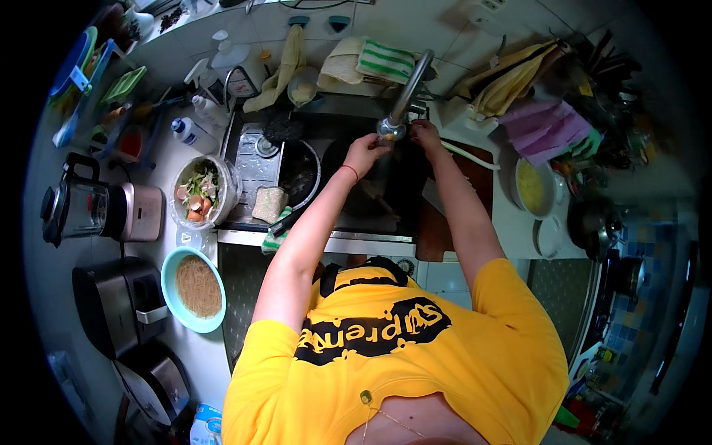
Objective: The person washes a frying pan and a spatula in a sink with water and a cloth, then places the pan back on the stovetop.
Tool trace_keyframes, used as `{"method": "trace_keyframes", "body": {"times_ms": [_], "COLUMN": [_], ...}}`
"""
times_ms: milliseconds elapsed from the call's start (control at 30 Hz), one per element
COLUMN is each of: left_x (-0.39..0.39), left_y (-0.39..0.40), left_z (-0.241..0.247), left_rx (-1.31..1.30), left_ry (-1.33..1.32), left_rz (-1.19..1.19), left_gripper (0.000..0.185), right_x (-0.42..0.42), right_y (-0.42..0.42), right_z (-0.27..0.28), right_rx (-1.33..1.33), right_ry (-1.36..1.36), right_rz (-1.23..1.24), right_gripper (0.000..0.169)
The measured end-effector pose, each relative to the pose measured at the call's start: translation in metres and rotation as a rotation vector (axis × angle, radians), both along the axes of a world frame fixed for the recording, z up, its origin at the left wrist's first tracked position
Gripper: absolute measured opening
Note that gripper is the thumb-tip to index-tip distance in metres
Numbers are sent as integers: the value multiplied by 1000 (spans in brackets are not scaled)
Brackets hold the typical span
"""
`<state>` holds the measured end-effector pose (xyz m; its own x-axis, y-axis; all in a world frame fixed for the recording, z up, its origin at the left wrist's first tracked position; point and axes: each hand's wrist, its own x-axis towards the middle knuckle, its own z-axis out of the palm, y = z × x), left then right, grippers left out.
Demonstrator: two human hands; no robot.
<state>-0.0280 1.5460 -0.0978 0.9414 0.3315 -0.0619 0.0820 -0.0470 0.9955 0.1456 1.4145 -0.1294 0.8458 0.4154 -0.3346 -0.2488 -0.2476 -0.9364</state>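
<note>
Both bare hands are at the curved metal faucet [409, 92] over the dark sink [374, 243]. My left hand [362, 156] is just beneath the spout head, thumb and fingers close together; whether something small is between them cannot be made out. My right hand [427, 136] is at the faucet's base, fingers by its handle, its grip partly hidden. Below my right forearm, a knife blade [433, 196] lies on a brown cutting board [478, 186]. A pale scallion-like stalk [473, 156] lies across the board's far end.
Left of the sink are a bagged bin of eggshells and peelings [196, 192], a blue basin of soaking noodles [200, 286] and a blender [83, 200]. A pan [303, 172] and a sponge [270, 204] sit at the drainboard. A bowl with yellow contents [534, 188] stands right.
</note>
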Motion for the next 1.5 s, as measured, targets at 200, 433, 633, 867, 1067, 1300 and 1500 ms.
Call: {"method": "trace_keyframes", "body": {"times_ms": [200,433,633,867,1067,1300,1500], "left_x": [-22,-48,-61,-65,-87,-120,-153], "left_y": [12,20,12,12,15,27,31], "left_z": [20,50,57,92,122,126,69], "left_rx": [-119,-183,-32,462,735,659,920], "left_ry": [-90,-54,-120,-146,-206,-366,-205], "left_rz": [21,99,129,18,-31,103,67], "left_gripper": [22,21,16,22,27,38,51], "right_x": [49,47,-110,-166,-195,-219,-230], "right_y": [8,6,1,11,13,9,2], "right_z": [-24,-20,34,117,137,146,127], "right_rx": [-72,-147,107,22,27,24,30], "right_ry": [250,-29,-376,-551,-549,-539,-558], "right_rz": [61,-127,446,516,412,194,58], "right_gripper": [21,33,45,47,31,21,18]}}
